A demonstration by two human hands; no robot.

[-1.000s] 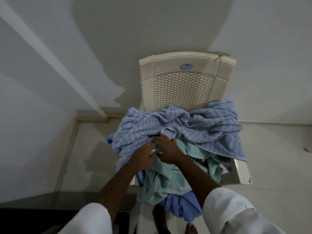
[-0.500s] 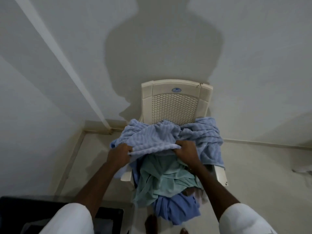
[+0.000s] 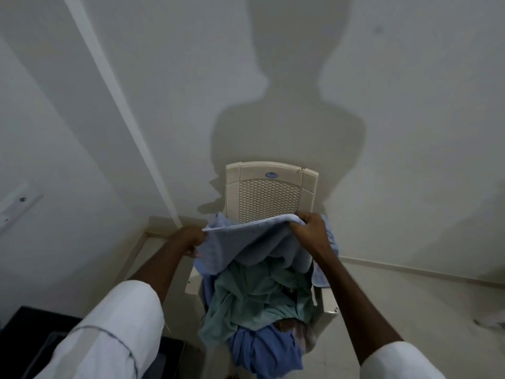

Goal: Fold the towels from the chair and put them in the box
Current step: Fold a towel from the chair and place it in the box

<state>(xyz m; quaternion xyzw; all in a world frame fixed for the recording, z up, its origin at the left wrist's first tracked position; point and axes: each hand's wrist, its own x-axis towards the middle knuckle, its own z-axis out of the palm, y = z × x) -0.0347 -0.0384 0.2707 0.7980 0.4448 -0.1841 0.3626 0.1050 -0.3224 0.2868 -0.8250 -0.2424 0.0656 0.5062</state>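
so that it can open flat, blue towel (image 3: pixel 246 242) hangs over chair (image 3: pixel 270 192) | left hand (image 3: pixel 191 240) grasps 9 o'clock edge | right hand (image 3: pixel 308 228) grasps 3 o'clock edge

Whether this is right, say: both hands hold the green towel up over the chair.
Wrong towel: in the head view the left hand and right hand hold the light blue towel up over the chair; the green towel lies underneath.

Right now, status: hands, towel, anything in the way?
Left hand, right hand: each gripping upper edge of the light blue towel. Towel held above the chair, lower part on the pile. Green towel and darker blue towel heaped underneath; nothing blocking.
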